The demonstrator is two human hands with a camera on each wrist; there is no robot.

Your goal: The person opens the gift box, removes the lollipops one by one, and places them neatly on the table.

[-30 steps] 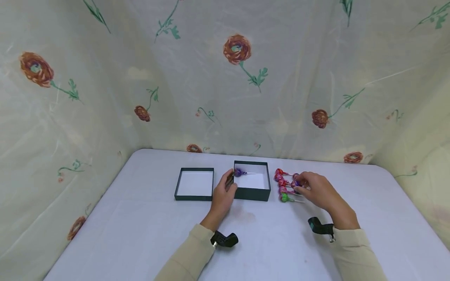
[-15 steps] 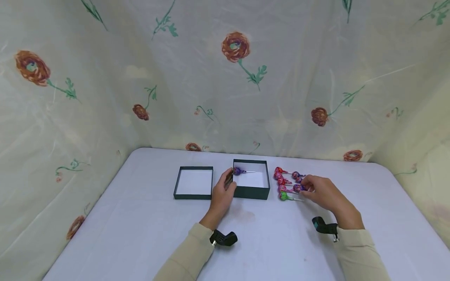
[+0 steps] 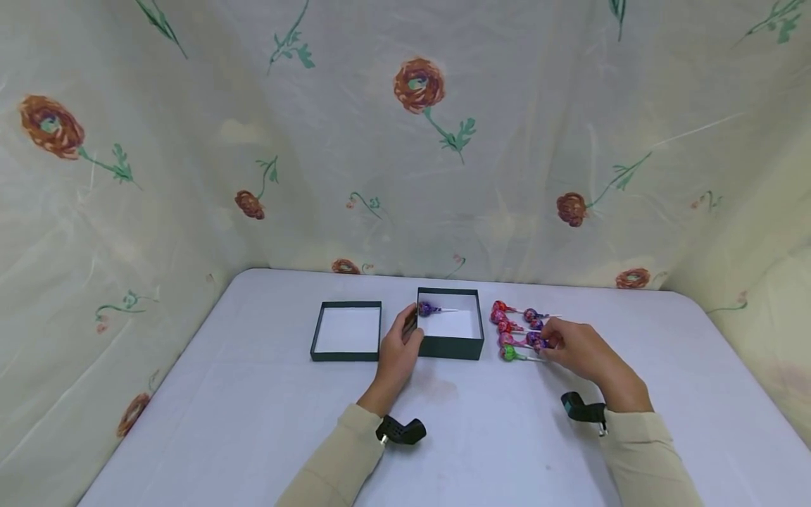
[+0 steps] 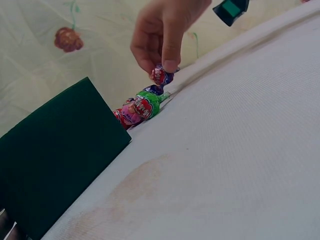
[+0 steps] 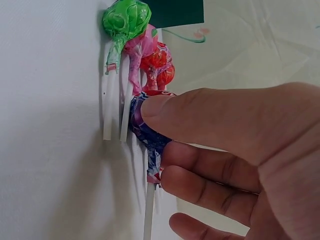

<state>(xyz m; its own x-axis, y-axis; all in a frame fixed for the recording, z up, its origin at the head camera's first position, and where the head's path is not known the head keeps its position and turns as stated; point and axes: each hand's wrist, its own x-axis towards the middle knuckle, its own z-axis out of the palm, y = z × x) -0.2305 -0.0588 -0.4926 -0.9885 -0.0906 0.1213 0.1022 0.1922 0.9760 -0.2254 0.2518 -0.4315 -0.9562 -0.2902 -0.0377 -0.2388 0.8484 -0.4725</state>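
My left hand (image 3: 398,355) rests against the left wall of a dark green box (image 3: 453,348), its thumb near the front corner. A purple-wrapped lollipop (image 3: 428,309) lies inside on the white bottom, head toward that wall. To the right of the box, my right hand (image 3: 579,348) pinches the head of a blue-and-purple lollipop (image 5: 150,132) between thumb and fingers, stick pointing down in the right wrist view. Beside it lie a green lollipop (image 5: 126,20), a pink one (image 5: 142,42) and several red and purple ones.
Left of the box lies its shallow lid (image 3: 347,331), white inside with a dark green rim. A white cloth covers the table (image 3: 481,451). A flower-patterned curtain (image 3: 342,141) hangs behind and at both sides.
My right hand has moved slightly right and toward me among the lollipops, baring purple ones it had covered. The left hand stays at the box.
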